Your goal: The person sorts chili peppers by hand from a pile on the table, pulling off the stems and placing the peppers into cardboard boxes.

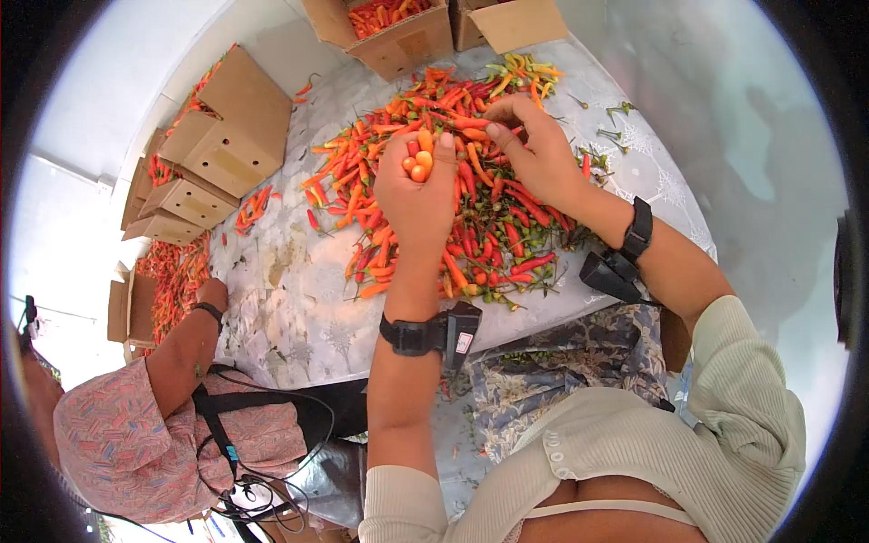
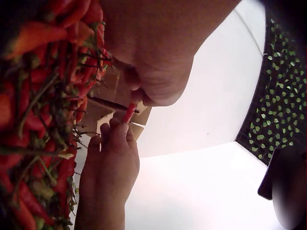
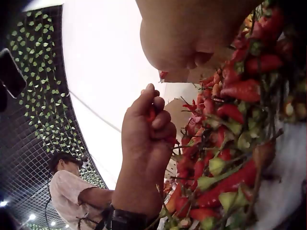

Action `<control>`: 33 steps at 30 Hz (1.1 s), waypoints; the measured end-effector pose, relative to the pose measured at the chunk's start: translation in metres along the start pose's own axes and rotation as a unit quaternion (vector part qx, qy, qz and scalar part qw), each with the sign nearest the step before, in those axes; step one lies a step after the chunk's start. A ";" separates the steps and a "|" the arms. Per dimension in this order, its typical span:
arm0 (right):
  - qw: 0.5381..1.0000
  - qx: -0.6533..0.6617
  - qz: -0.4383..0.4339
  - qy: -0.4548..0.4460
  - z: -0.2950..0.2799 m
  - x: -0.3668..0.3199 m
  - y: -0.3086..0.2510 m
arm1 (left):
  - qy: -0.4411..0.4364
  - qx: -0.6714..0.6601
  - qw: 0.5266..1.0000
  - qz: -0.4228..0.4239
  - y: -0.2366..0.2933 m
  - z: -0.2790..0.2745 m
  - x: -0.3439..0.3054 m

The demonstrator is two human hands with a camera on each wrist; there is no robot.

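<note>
My left hand (image 1: 418, 195) is curled around several orange and red chili peppers (image 1: 419, 158), their rounded ends showing at the top of the fist. In the right wrist view, red peeks out between the curled fingers of the left hand (image 3: 146, 129). To the right, my right hand (image 1: 540, 158) is bent over the pile with thumb and forefinger close together. A red chili pepper (image 2: 129, 113) is pinched at the fingertips of the right hand (image 2: 111, 153) in the left wrist view. Beneath both hands spreads a large pile of red and orange chili peppers (image 1: 489, 240).
Cardboard boxes (image 1: 237, 122) of chilies line the left side, and another box (image 1: 412, 54) stands at the back. Yellow-green peppers (image 1: 525, 68) lie at the pile's far edge, loose stems (image 1: 615, 136) to the right. Another person (image 1: 181, 416) reaches toward chilies at left.
</note>
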State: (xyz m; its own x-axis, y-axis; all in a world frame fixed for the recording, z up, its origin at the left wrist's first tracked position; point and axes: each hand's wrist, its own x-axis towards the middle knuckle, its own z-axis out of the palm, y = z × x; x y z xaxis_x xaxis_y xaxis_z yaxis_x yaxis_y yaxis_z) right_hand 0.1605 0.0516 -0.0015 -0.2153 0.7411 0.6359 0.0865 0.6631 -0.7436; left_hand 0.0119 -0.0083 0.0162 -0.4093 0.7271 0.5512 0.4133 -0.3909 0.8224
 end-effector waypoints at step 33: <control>0.975 0.181 0.073 -0.108 -0.009 0.009 0.004 | -0.154 0.043 0.985 0.065 0.007 0.003 -0.005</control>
State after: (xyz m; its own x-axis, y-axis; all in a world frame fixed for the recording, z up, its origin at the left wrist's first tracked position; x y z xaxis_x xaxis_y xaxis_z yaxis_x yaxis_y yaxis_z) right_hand 0.1680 0.0619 0.0027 -0.4295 0.7597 0.4883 -0.2095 0.4421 -0.8721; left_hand 0.0193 -0.0131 0.0187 -0.0866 0.8161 0.5714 0.5189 -0.4527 0.7251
